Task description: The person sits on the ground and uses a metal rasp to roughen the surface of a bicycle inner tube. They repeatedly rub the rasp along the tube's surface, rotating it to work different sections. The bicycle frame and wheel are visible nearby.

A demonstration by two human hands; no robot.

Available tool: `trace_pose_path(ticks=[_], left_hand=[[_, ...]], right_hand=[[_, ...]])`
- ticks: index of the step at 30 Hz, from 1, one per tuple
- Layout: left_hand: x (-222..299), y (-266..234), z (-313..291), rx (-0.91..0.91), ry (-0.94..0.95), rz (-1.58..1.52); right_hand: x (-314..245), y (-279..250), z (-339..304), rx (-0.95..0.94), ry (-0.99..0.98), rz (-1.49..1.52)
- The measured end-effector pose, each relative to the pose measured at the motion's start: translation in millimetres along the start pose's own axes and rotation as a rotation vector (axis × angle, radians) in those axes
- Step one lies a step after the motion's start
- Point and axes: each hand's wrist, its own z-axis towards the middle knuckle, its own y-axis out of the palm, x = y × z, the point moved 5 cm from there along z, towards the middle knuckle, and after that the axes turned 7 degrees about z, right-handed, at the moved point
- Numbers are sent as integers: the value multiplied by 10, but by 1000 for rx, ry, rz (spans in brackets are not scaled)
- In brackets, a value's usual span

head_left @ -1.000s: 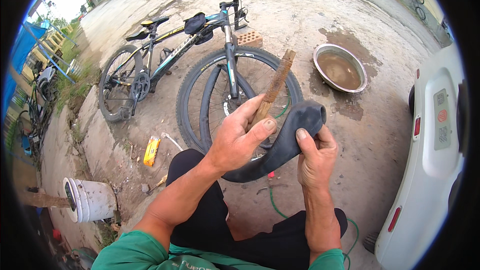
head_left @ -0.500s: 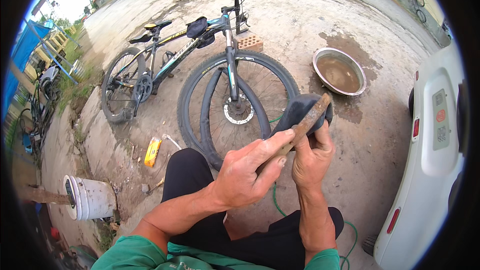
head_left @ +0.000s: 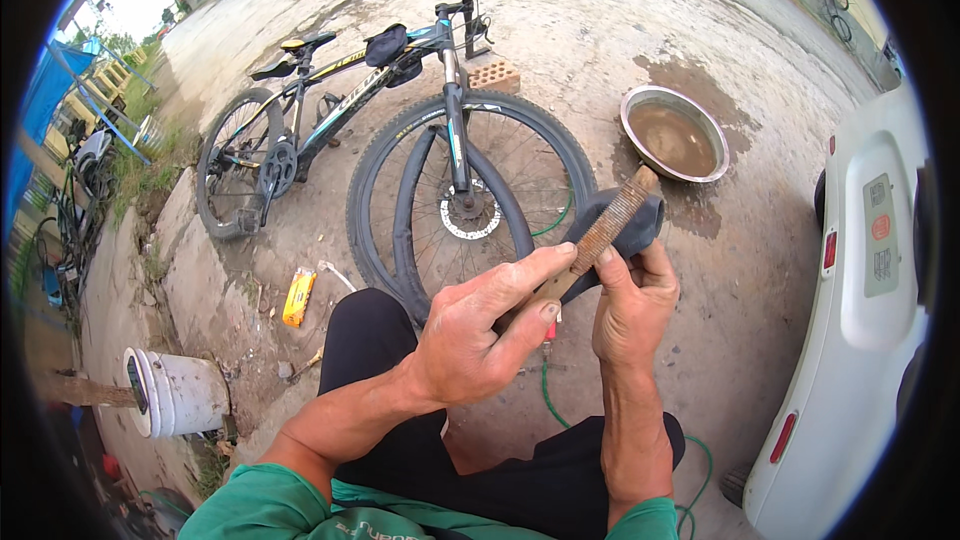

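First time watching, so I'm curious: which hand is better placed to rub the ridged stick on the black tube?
Left hand, probably: it grips the ridged stick, angled over the black tube, which the right hand holds.

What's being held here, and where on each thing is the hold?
The left grip holds the stick by its lower end; the right grip holds the tube at its bend.
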Motion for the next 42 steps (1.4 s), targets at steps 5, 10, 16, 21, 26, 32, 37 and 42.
trace_pose_path(ticks=[5,10,16,21,26,32,37,42], left_hand=[[-61,121,-13,102,120,119],[-11,105,320,118,36,56],[-80,172,-148,61,-3,-15],[-34,188,366,68,-53,11],[39,179,-81,102,71,55],[-137,263,442,71,-162,-41],[-50,151,128,66,-139,-54],[-198,279,215,59,-158,-54]], right_hand=[[43,58,-32,-74,-8,17],[86,53,-46,-69,26,-21],[57,5,-13,-74,-40,-11],[62,-10,-4,-77,-28,-73],[40,-68,29,-78,-31,-20],[111,-106,42,-87,-41,-75],[81,-124,72,-78,-11,24],[225,-179,41,-104,20,1]])
